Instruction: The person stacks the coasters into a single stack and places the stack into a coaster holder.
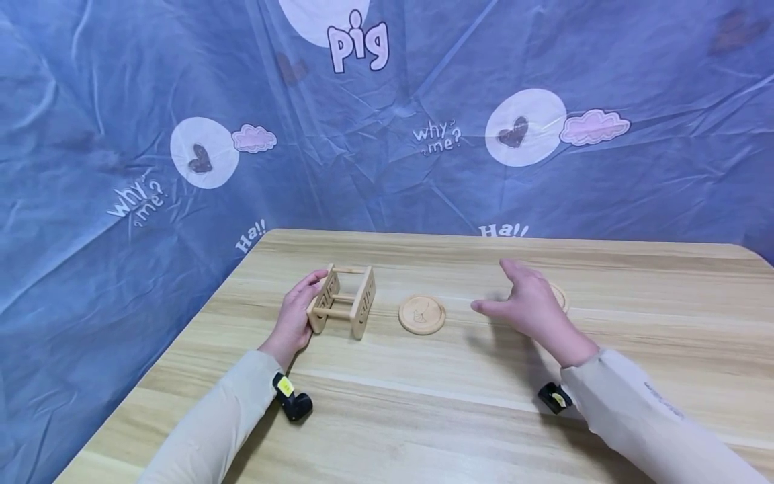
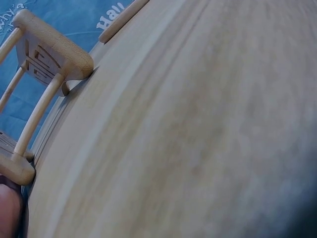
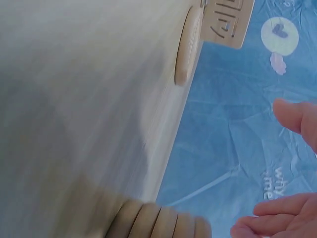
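My left hand (image 1: 295, 316) grips the left side panel of a small wooden coaster holder (image 1: 363, 302), which has two cut-out panels joined by round bars. In the left wrist view a bit of that hand (image 2: 9, 210) shows beside the holder (image 2: 52, 47). One round wooden coaster (image 1: 422, 314) with an engraved figure lies flat, right of the holder. Above the table, my right hand (image 1: 535, 306) is spread, thumb and fingers apart, holding nothing. Partly hidden behind it are more coasters (image 1: 560, 297); the right wrist view shows them as a stack (image 3: 158, 220).
Everything stands on a light wood-grain table (image 1: 387, 417). A blue printed cloth (image 1: 387, 181) hangs behind its far edge and along the left. Small black wrist devices (image 1: 293, 400) are worn at both cuffs.
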`<act>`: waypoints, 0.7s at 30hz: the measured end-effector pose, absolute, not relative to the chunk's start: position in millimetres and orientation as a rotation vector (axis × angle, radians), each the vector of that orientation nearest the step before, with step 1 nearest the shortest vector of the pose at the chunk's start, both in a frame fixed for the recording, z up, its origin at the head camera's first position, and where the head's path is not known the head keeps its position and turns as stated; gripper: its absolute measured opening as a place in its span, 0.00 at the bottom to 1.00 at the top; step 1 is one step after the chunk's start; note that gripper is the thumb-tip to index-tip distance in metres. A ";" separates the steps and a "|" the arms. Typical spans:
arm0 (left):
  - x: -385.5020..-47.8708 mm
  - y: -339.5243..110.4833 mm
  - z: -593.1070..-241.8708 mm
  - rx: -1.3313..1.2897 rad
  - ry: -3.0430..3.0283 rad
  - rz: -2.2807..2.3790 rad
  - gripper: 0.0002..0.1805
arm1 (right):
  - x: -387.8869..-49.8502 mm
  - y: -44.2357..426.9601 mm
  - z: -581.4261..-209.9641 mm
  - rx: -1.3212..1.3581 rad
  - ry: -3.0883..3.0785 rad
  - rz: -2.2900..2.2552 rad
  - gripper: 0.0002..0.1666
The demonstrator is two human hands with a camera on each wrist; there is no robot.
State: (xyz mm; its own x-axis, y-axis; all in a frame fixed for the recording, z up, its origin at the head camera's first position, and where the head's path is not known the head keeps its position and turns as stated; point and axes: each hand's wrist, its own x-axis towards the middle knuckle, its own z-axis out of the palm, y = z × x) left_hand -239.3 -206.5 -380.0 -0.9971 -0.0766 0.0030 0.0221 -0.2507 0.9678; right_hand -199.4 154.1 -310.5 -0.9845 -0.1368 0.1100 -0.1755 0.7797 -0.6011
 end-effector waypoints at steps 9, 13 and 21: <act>-238.2 -206.1 -378.1 0.100 -1.896 -2.419 0.16 | -206.5 127.7 -313.8 0.360 -2.919 1.044 0.58; -238.5 -206.0 -377.3 0.114 -1.890 -2.422 0.15 | -210.1 118.8 -316.7 0.392 -2.926 1.068 0.57; -238.0 -205.7 -376.8 0.111 -1.903 -2.404 0.15 | -214.8 103.9 -320.5 0.391 -3.000 1.133 0.59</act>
State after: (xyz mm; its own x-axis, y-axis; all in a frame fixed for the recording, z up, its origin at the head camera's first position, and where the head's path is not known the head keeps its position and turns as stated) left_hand -238.0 -205.7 -376.8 -0.9947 -0.1021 -0.0110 0.0128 -0.2291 0.9733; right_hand -214.8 103.9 -320.5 -0.9667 -0.2559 0.0020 -0.1933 0.7252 -0.6609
